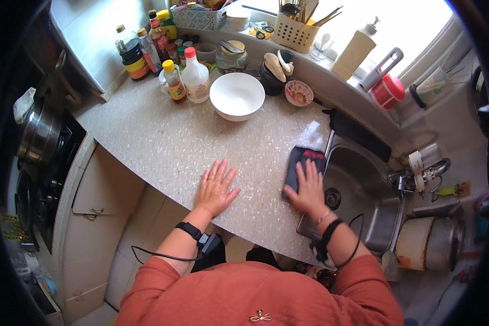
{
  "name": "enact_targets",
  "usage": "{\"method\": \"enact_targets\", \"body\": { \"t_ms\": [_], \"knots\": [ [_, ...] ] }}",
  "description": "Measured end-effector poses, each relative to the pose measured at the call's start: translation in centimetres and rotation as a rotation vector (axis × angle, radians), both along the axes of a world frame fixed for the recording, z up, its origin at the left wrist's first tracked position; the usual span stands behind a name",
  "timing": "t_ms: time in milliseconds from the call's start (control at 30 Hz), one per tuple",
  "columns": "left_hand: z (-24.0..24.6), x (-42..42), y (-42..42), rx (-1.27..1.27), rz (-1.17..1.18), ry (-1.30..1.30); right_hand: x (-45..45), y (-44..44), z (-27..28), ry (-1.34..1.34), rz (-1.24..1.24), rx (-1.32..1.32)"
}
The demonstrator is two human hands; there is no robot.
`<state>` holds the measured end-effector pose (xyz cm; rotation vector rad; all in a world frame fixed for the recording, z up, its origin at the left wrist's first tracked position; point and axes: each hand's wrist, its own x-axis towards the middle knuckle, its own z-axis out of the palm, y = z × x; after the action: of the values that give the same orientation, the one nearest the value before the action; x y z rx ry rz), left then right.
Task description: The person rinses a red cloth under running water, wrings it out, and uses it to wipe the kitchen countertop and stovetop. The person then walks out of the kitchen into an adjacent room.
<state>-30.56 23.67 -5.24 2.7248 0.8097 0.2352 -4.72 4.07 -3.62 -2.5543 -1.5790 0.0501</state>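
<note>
My left hand (216,189) rests palm down on the speckled countertop (167,142) near its front edge, fingers spread, holding nothing. My right hand (309,185) lies flat, fingers apart, on a folded dark cloth (295,163) with red marks, just left of the steel sink (358,175). The cloth is pressed under the palm, not gripped. Farther back stands a white bowl (237,95), with a white plastic bottle with a red cap (195,79) and a yellow-capped bottle (174,83) on its left. A small patterned bowl (298,93) sits at its right, towards the wall.
A dark cloth (360,134) lies along the sink's back rim, near the faucet (407,177). Sauce bottles (134,61) and a glass jar (231,59) stand at the back. The windowsill holds a utensil basket (295,34) and a pump bottle (354,53). A stove (53,179) is at left.
</note>
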Motion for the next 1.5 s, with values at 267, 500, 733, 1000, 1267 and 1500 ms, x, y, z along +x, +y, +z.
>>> {"method": "enact_targets", "body": {
  "t_ms": [267,500,733,1000,1267,1500],
  "knots": [
    [0.8,-2.3,1.5,-0.210,0.049,-0.521,-10.9,-1.2,3.3,0.142,0.434,-0.222],
    [2.5,-11.4,-0.2,-0.304,0.333,-0.819,-15.6,14.3,1.1,0.122,0.595,0.049],
    [1.4,-19.3,1.1,-0.400,0.497,-0.840,-20.3,28.2,-0.5,0.144,0.308,0.098],
    [-0.5,-27.0,3.7,-0.662,0.638,-0.804,-20.8,39.4,-2.4,0.257,0.257,0.274],
    [-1.5,-28.8,3.2,-0.804,0.714,-0.894,-23.5,44.4,0.6,0.331,0.566,0.086],
    [0.4,-27.5,1.2,-0.854,0.647,-0.782,-19.9,36.3,-0.1,0.228,0.717,-0.376]
  ]
}}
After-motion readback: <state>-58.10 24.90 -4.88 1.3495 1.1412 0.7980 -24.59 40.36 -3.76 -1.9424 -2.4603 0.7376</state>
